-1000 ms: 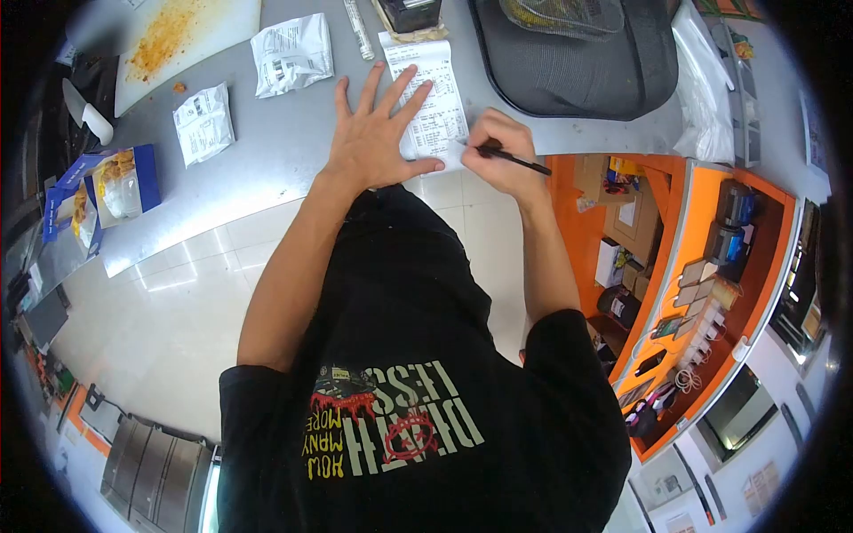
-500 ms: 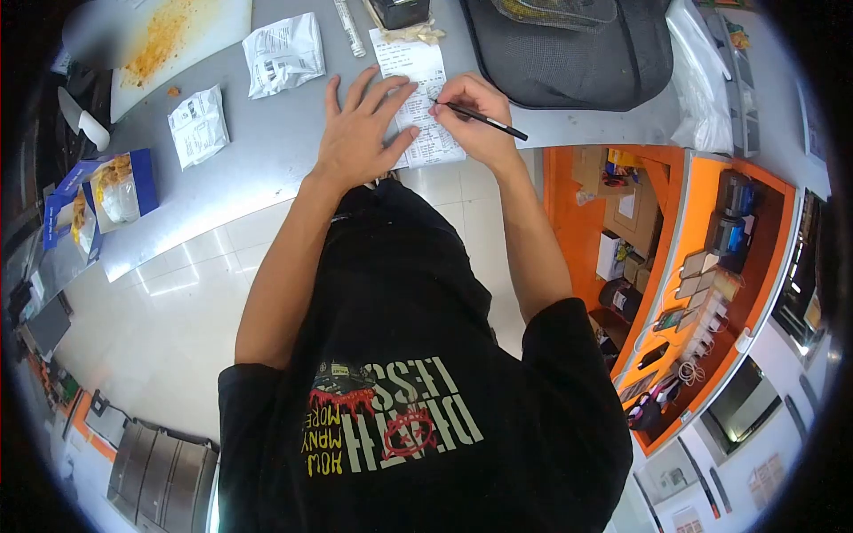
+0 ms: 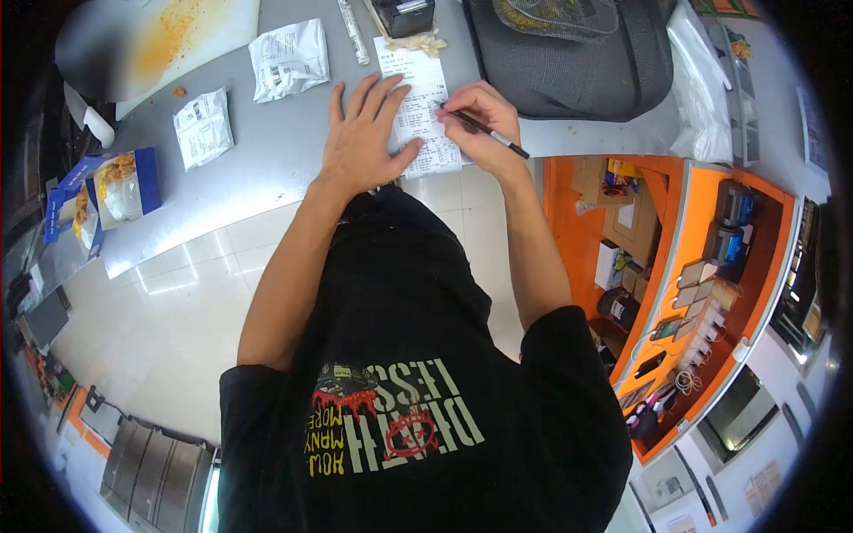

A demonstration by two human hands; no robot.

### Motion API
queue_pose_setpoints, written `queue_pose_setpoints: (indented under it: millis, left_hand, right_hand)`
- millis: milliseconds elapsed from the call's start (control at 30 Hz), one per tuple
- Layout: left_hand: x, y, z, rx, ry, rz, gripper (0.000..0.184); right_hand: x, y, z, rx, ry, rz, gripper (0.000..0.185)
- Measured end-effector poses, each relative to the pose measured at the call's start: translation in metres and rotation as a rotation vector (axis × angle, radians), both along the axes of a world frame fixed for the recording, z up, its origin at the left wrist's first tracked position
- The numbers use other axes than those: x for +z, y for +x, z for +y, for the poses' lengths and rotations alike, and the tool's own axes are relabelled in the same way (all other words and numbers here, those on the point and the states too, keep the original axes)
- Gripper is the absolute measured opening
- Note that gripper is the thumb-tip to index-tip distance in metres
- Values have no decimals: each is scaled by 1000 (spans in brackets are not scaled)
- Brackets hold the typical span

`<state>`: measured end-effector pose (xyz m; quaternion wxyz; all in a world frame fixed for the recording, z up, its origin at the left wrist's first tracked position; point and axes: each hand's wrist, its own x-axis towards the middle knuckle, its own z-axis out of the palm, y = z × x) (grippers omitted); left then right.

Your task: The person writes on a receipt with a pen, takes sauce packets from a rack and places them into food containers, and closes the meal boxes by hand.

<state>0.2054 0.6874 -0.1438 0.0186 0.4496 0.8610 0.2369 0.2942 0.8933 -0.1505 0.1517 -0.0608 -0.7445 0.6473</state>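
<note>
A long printed receipt (image 3: 419, 107) lies on the metal counter (image 3: 267, 169), its near end by the front edge. My left hand (image 3: 362, 133) rests flat with fingers spread, its fingertips and thumb on the paper's left side. In my right hand (image 3: 484, 129) is a slim black pen (image 3: 487, 130), gripped between thumb and fingers, with its tip at the receipt's right part. Whether the tip touches the paper I cannot tell. Just beyond the receipt's far end stands a small black device (image 3: 404, 16) on a crumpled beige cloth or glove (image 3: 418, 43).
Two white labelled packets (image 3: 289, 60) and blue printed boxes (image 3: 124, 188) are on the left. Behind them are a stained cutting board (image 3: 200, 40) and a white-handled knife (image 3: 98, 124). A black mesh-covered bag (image 3: 577, 71) sits right, beside clear plastic (image 3: 702, 89). Orange shelving (image 3: 662, 231) stands below.
My right hand and the pen have shifted slightly along the receipt, and the pen's angle has turned a little. My left hand stays spread on the paper. The whole view has shifted slightly.
</note>
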Motion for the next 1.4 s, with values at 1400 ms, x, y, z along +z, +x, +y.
queue_pose_setpoints:
  millis: [1400]
  left_hand:
    - [32,15,43,202,-5,-21,60]
  right_hand:
    - [183,29,442,-608,658,17,11]
